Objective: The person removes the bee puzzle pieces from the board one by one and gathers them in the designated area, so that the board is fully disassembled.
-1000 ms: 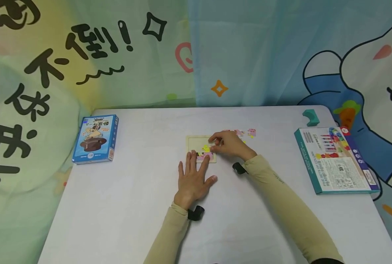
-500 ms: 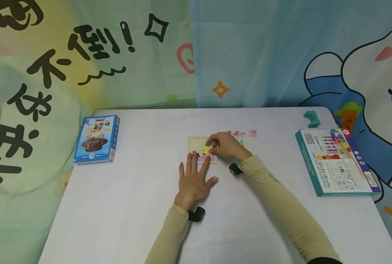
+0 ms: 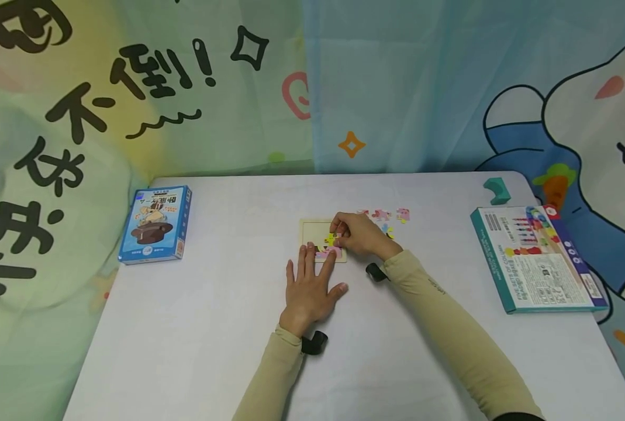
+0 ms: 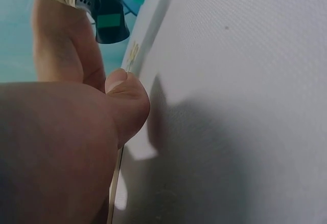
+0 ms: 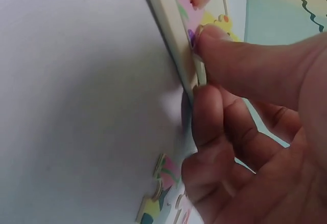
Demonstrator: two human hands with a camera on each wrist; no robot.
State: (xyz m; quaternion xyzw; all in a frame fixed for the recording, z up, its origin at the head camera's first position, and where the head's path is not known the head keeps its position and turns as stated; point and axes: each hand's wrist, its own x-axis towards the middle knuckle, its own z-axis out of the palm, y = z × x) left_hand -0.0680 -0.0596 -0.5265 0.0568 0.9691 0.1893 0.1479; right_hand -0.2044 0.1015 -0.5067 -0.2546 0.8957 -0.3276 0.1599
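Observation:
A shallow wooden puzzle tray (image 3: 312,226) lies mid-table in the head view, with pink and yellow pieces fitted along its lower right. My left hand (image 3: 309,295) is laid flat with spread fingers, their tips over the tray's near edge. At the tray's right side, my right hand (image 3: 363,235) pinches a puzzle piece (image 5: 201,72) between thumb and fingers. The right wrist view shows that piece edge-on, right at the tray's rim; its printed face is mostly hidden by the thumb. A yellow puzzle piece (image 3: 330,239) lies in the tray beside these fingertips.
Several loose puzzle pieces (image 3: 381,215) lie beyond the right hand. A blue box (image 3: 154,225) stands at the back left of the white table. On the right are a large flat box (image 3: 538,257) and a green curved block (image 3: 497,190). A printed curtain hangs behind.
My right hand has shifted slightly left over the tray's right side, still pinching the piece. The left hand keeps its place, and the camera view has drifted a little.

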